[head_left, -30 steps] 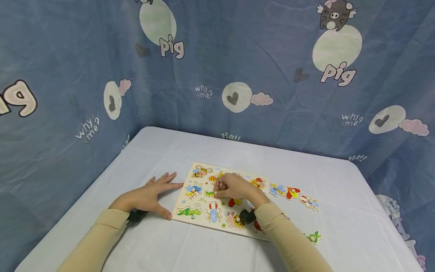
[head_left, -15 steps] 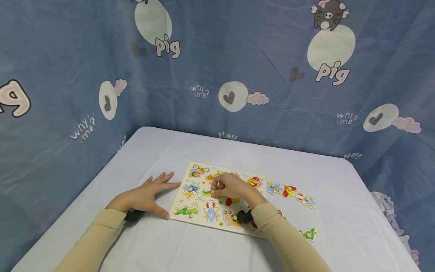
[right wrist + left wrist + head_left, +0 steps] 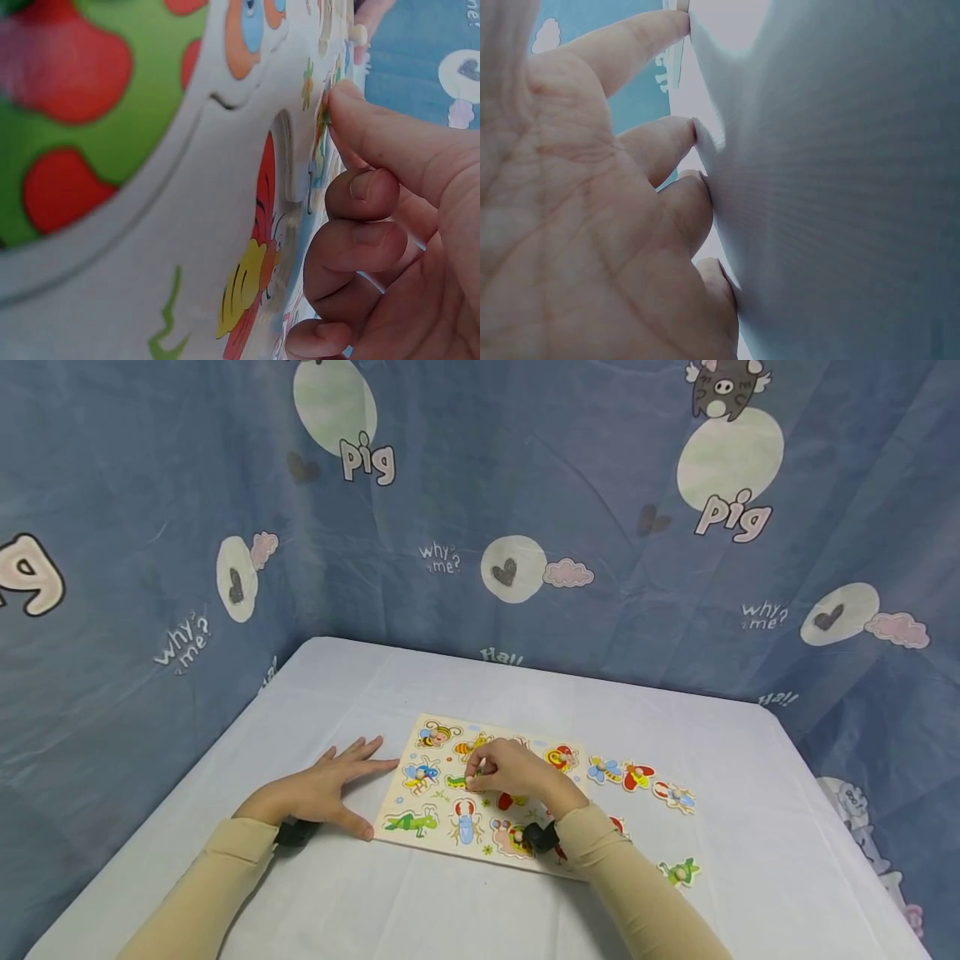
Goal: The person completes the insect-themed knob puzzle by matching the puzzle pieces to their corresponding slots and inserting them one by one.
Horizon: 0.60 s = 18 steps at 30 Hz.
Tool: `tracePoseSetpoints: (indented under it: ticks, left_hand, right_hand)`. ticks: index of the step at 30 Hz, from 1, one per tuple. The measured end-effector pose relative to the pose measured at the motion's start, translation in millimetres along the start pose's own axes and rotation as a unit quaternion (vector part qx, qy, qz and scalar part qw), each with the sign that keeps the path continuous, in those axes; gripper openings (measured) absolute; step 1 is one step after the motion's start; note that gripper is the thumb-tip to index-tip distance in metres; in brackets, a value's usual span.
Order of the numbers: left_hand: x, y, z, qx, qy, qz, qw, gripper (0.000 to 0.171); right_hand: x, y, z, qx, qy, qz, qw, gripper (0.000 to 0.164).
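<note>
A wooden insect puzzle board [image 3: 442,799] lies on the white table. My left hand [image 3: 318,791] rests spread beside it, index finger and thumb touching its left edge. In the left wrist view, fingertips [image 3: 676,142] press on the cloth. Over the middle row, my right hand [image 3: 510,770] pinches a green caterpillar puzzle piece [image 3: 454,782], which sits at its place on the board; its right part is hidden by the fingers. The right wrist view shows the curled fingers [image 3: 360,232] close to the board's face, above a red and yellow butterfly picture [image 3: 251,277].
To the board's right lie a blue-winged insect piece [image 3: 603,770], a red butterfly piece [image 3: 638,776] and a blue beetle piece [image 3: 674,796]. A green piece [image 3: 679,872] lies nearer the front. Blue printed curtains [image 3: 420,610] stand behind the table [image 3: 360,893].
The head view has shifted slightly. Both hands keep their places: the left at the board's edge, the right at the caterpillar piece.
</note>
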<state>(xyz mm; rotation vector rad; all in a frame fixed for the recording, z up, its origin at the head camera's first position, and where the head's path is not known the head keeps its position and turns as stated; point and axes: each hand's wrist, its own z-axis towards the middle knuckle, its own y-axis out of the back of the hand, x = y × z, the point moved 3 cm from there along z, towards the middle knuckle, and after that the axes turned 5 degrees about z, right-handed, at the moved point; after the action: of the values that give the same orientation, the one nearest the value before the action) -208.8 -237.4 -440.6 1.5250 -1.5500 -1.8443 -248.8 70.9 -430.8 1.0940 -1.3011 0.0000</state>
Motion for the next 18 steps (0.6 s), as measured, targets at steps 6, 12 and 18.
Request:
tracePoseSetpoints:
  ticks: [6,12,18]
  left_hand:
    - [4.5,-0.9,0.3,0.0,0.007,0.003,1.0,0.113]
    - [5.2,0.4,-0.5,-0.003,0.009,0.0,1.0,0.113]
    - [4.0,-1.5,2.7,0.0,0.006,-0.001,1.0,0.113]
  right_hand:
    - [4,2,-4,0.001,-0.013,-0.008,1.0,0.009]
    - [5,8,-10,-0.023,-0.03,-0.027,0.999,0.014]
    - [-5,21,-20,-0.047,-0.052,-0.018,0.997,0.016]
